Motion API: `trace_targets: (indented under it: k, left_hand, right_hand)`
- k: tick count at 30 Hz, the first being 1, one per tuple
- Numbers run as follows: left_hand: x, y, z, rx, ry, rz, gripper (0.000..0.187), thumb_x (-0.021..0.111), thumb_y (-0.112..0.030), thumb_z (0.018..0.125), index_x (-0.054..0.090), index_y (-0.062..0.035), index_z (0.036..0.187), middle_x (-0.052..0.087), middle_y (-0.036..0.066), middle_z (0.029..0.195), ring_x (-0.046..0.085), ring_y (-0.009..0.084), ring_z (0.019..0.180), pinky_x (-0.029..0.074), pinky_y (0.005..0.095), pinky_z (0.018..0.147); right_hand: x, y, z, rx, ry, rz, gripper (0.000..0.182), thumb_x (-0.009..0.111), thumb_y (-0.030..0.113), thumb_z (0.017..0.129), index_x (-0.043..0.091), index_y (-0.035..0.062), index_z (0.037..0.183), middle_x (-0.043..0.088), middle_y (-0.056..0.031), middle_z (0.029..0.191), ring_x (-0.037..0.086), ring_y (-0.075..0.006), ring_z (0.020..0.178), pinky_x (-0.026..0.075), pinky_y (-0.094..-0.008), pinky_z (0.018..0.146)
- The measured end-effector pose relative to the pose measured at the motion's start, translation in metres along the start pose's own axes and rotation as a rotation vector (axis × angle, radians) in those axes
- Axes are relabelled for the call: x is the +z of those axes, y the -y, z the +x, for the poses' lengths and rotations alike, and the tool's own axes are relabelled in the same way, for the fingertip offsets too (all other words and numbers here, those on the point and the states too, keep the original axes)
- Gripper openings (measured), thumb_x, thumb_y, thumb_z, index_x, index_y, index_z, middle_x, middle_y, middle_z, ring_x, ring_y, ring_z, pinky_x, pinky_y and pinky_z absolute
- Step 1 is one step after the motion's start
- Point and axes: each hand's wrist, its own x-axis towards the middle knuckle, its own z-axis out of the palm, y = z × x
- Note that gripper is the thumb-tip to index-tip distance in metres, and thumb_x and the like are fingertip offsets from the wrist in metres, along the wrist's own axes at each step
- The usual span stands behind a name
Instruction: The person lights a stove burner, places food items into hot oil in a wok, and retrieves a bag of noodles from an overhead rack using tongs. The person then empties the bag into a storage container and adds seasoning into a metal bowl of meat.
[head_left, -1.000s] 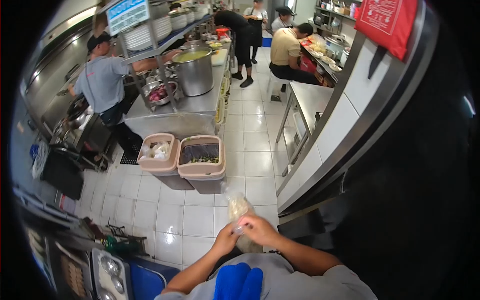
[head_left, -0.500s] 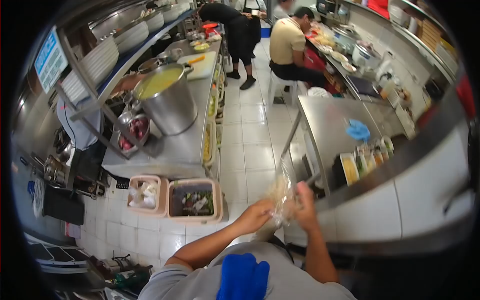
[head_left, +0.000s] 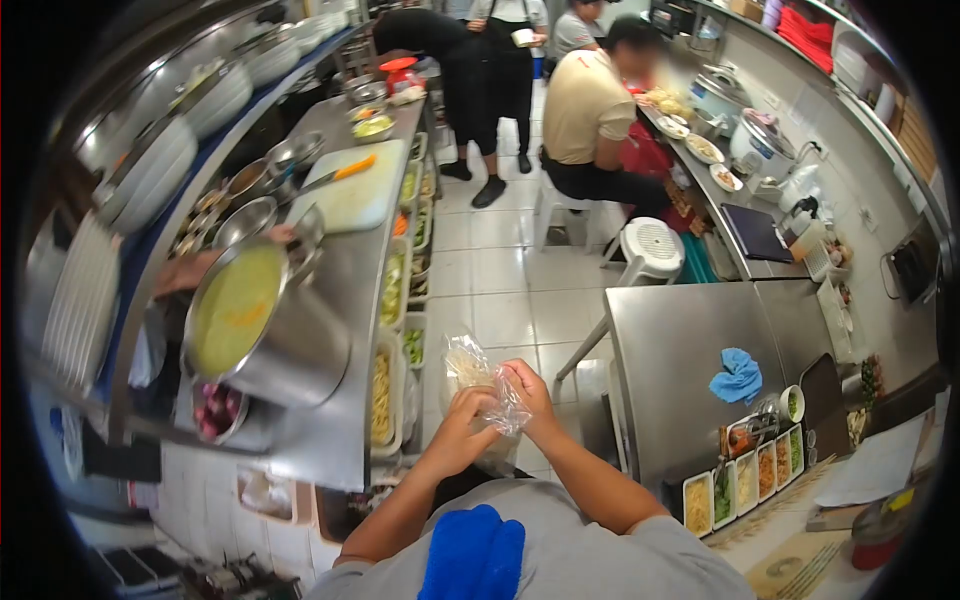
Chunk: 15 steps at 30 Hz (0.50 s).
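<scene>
In front of my body is a clear plastic bag (head_left: 465, 360) with something pale, like noodles or shreds, inside. My left hand (head_left: 464, 428) is closed around the lower left of the bag, its fingers curled over the crinkled plastic. On the other side, my right hand (head_left: 532, 402) pinches the plastic between thumb and fingers. The lower part of the bag hangs behind my hands and is partly hidden by them.
At left, a steel counter carries a large pot (head_left: 290, 335) of yellow-green liquid and a cutting board (head_left: 352, 190) with an orange-handled knife. A seated person (head_left: 590, 110) and a white stool (head_left: 652, 248) are ahead. A blue cloth (head_left: 737, 376) and food containers (head_left: 745, 482) lie right.
My view has moved forward along the aisle, bringing the pot and right-hand counter closer. Both hands keep hold of the bag and are now closer together on it.
</scene>
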Motion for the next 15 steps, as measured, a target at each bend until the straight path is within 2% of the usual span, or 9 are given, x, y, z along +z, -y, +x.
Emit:
trace_targets:
  k: [1,2,4,6,8,10,12,14,15]
  left_hand:
    - [-0.007,-0.001,0.025,-0.070,0.000,-0.085,0.033,0.057,-0.007,0.075,0.050,-0.0024,0.107,0.048,0.013,0.113,0.045,0.0258,0.107,0.037,0.0339,0.090]
    - [-0.014,0.004,0.050,-0.142,0.004,-0.167,0.031,0.057,-0.007,0.076,0.051,-0.0024,0.106,0.048,0.012,0.114,0.045,0.0259,0.108,0.038,0.0343,0.089]
    - [-0.025,0.044,0.140,-0.088,0.093,-0.230,0.029,0.055,-0.009,0.079,0.053,-0.0015,0.107,0.050,0.011,0.113,0.045,0.0224,0.108,0.039,0.0325,0.089]
    - [-0.024,0.075,0.183,-0.122,0.063,-0.455,0.029,0.053,-0.012,0.081,0.055,-0.0014,0.108,0.050,0.011,0.114,0.045,0.0206,0.110,0.037,0.0313,0.091]
    - [-0.016,0.105,0.231,-0.110,0.068,-0.464,0.027,0.050,-0.016,0.086,0.057,-0.0019,0.109,0.052,0.010,0.113,0.046,0.0192,0.110,0.035,0.0306,0.093]
    - [-0.009,0.123,0.272,-0.294,0.090,-1.104,0.027,0.048,-0.016,0.089,0.056,-0.0028,0.111,0.053,0.010,0.111,0.046,0.0191,0.110,0.034,0.0309,0.095]
    - [-0.007,0.138,0.312,-0.323,0.132,-1.104,0.027,0.045,-0.017,0.092,0.056,-0.0039,0.112,0.055,0.010,0.109,0.048,0.0189,0.107,0.037,0.0309,0.092]
    - [0.002,0.161,0.351,-0.563,0.137,-0.817,0.028,0.047,-0.016,0.090,0.053,-0.0023,0.114,0.049,0.010,0.117,0.052,0.0165,0.099,0.041,0.0282,0.085]
    - [0.007,0.169,0.370,-0.565,0.158,-0.811,0.028,0.047,-0.016,0.090,0.053,-0.0023,0.114,0.049,0.010,0.117,0.052,0.0165,0.099,0.041,0.0282,0.085]
  right_hand:
    - [-0.004,0.001,0.021,0.099,-0.033,0.161,0.018,0.046,0.017,0.093,0.055,0.0020,0.094,0.056,0.0005,0.081,0.049,-0.0049,0.077,0.042,-0.0209,0.069]
    - [-0.009,-0.005,0.042,0.093,-0.065,0.152,0.018,0.046,0.017,0.093,0.055,0.0020,0.094,0.056,0.0005,0.081,0.049,-0.0049,0.077,0.042,-0.0209,0.069]
    - [-0.035,-0.010,0.116,0.061,-0.193,0.181,0.019,0.046,0.017,0.093,0.057,0.0016,0.097,0.055,0.0021,0.082,0.048,-0.0045,0.077,0.041,-0.0206,0.069]
    - [-0.058,-0.010,0.158,0.054,-0.251,0.156,0.020,0.046,0.016,0.093,0.058,0.0014,0.099,0.057,0.0005,0.084,0.050,-0.0061,0.078,0.042,-0.0204,0.072]
    - [-0.080,-0.009,0.197,0.045,-0.321,0.167,0.020,0.046,0.016,0.093,0.058,0.0011,0.099,0.058,-0.0008,0.088,0.051,-0.0069,0.080,0.042,-0.0208,0.074]
    - [-0.101,-0.001,0.224,0.039,-0.370,0.166,0.021,0.046,0.016,0.093,0.058,0.0008,0.100,0.060,-0.0018,0.090,0.052,-0.0077,0.083,0.042,-0.0214,0.076]
    - [-0.118,0.001,0.253,0.010,-0.415,0.175,0.021,0.046,0.016,0.093,0.058,0.0005,0.101,0.061,-0.0028,0.093,0.053,-0.0084,0.085,0.043,-0.0219,0.078]
    - [-0.138,-0.005,0.282,0.012,-0.466,0.215,0.023,0.046,0.016,0.093,0.059,-0.0003,0.103,0.062,-0.0048,0.097,0.055,-0.0096,0.089,0.043,-0.0233,0.081]
    - [-0.148,-0.009,0.296,0.010,-0.486,0.220,0.023,0.046,0.016,0.093,0.059,-0.0003,0.103,0.062,-0.0048,0.097,0.055,-0.0096,0.089,0.043,-0.0233,0.081]
